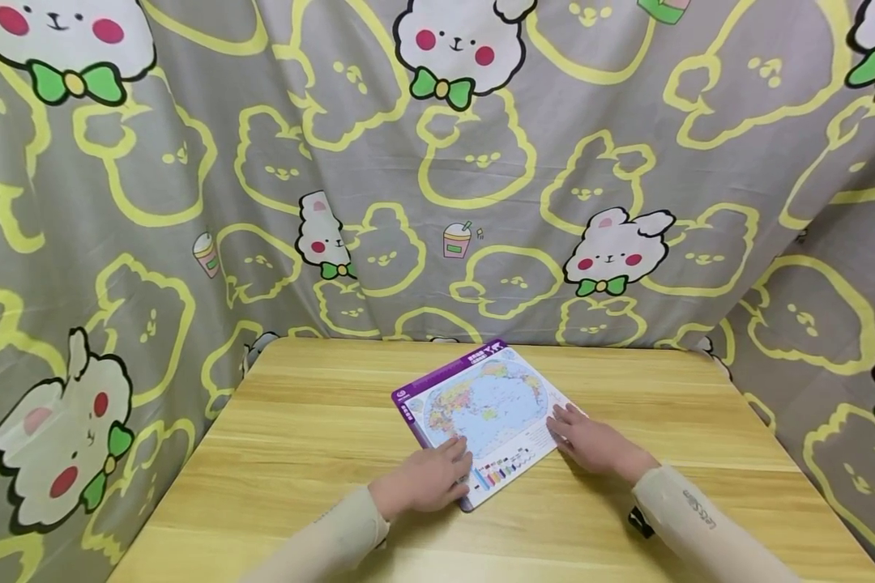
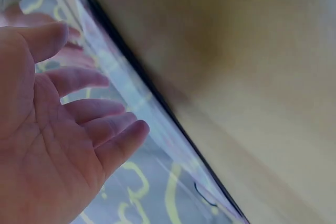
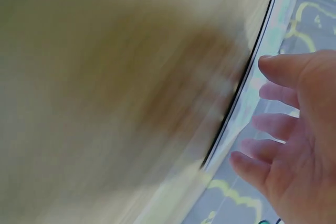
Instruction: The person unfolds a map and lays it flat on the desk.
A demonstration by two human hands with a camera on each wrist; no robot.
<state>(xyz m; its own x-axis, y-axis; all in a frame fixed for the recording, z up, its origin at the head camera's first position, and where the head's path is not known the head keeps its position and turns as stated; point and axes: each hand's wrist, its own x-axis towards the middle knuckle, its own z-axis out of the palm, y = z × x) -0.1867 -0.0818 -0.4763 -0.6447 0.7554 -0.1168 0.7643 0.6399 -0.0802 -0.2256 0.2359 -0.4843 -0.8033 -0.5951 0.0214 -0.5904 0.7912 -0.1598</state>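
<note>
A thin rectangular world map board (image 1: 490,409) with a purple border along its top lies turned at an angle on the wooden table. My left hand (image 1: 424,478) is at its lower left edge, fingers loosely extended over the border. At the opposite edge, on the right, is my right hand (image 1: 596,441) with its fingertips over the map's margin. In the left wrist view the board (image 2: 144,111) appears edge-on beside relaxed, slightly bent fingers (image 2: 123,148). The right wrist view shows the thumb and spread fingers (image 3: 275,127) right by the board's dark edge. Neither hand curls round it.
The light wooden table (image 1: 321,405) reaches back to a grey curtain (image 1: 379,178) with cartoon rabbits and yellow outlines, which also hangs at both sides. A small black object (image 1: 639,522) shows below the right sleeve (image 1: 700,518).
</note>
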